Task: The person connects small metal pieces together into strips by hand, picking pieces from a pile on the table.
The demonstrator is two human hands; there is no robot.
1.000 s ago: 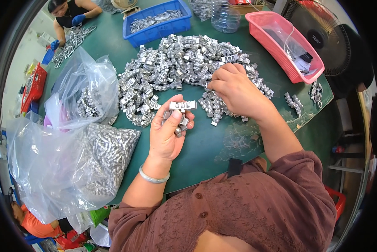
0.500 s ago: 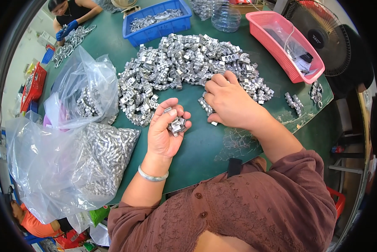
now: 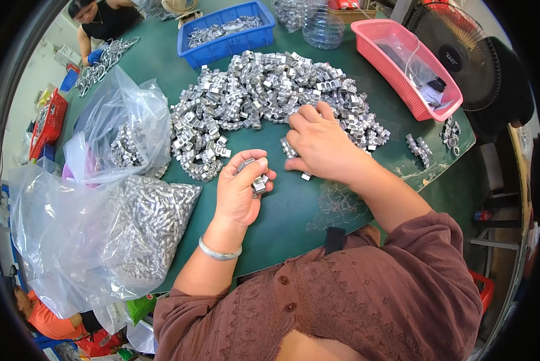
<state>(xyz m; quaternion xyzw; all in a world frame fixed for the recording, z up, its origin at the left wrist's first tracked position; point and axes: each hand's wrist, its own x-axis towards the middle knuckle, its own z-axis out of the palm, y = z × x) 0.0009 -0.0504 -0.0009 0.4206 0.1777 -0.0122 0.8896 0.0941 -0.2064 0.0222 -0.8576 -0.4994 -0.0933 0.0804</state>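
My left hand (image 3: 237, 191) is closed around a few small silver metal parts (image 3: 259, 184), its thumb pressed over them. They look like short, hollow, block-shaped metal pieces. My right hand (image 3: 323, 143) is palm down at the near edge of a big heap of the same parts (image 3: 252, 90). Its fingers curl over a short row of metal parts (image 3: 288, 148) on the table, which shows between thumb and fingers. The fingertips are hidden behind the hand. One loose part (image 3: 306, 176) lies just below the right thumb.
Clear plastic bags of metal parts (image 3: 152, 228) stand left on the green table (image 3: 282, 231). A blue bin (image 3: 225, 45) sits behind the heap, a pink basket (image 3: 411, 69) and a fan (image 3: 456, 57) far right. Several linked parts (image 3: 419, 149) lie right. A co-worker (image 3: 107, 24) sits far left.
My left fingers have curled in further, and the parts in that hand have shifted. The right hand has moved slightly left. The co-worker's blue-gloved hands have lowered.
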